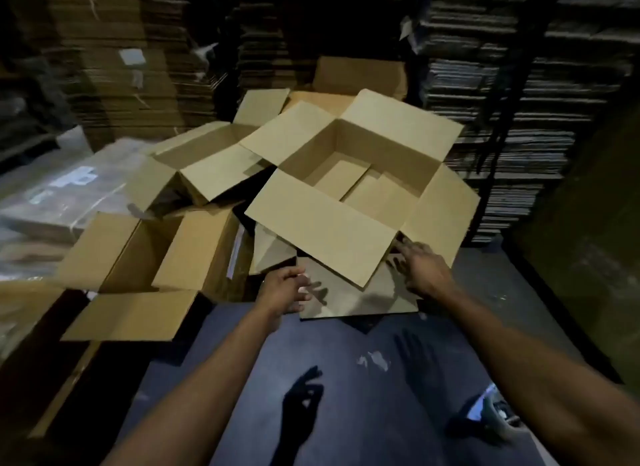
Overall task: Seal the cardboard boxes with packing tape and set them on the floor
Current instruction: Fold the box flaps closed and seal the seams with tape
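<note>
Looks like the set-down step: the open box sits tilted on the pile of boxes over the floor, both the left hand and right hand just beside it, fingers loose, gripping nothing, so next probably means fetching another box.

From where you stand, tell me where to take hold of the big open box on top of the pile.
Probably grip the open box by its two side walls just under the fold lines, coming from the near side. It sits tilted on other boxes, all four flaps splayed outward, so the flaps would likely bend. The right hand is already near its right corner; the left hand could go under the near flap.
</note>
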